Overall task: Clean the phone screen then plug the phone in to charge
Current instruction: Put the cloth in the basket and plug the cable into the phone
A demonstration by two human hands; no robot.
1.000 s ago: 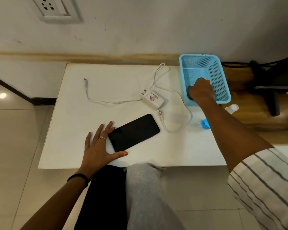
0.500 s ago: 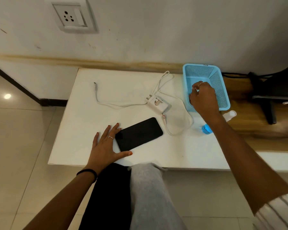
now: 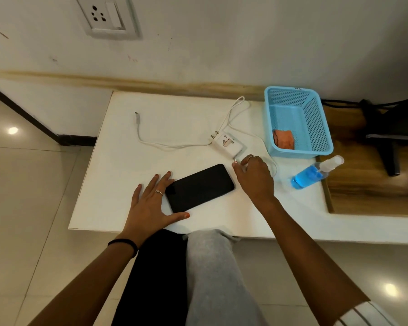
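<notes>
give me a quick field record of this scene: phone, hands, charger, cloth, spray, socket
phone: flat on white table, screen dark, no cable in it
left hand: open, palm down, touching phone's near end
right hand: empty, over cable beside charger
charger: on table, unplugged, pins bare
cable end: free on table
cloth: orange, in blue basket
spray bottle: blue liquid, lying at table edge
socket: on wall, nothing plugged in

charger (image 3: 229, 147) logo unreadable (too small)
</notes>
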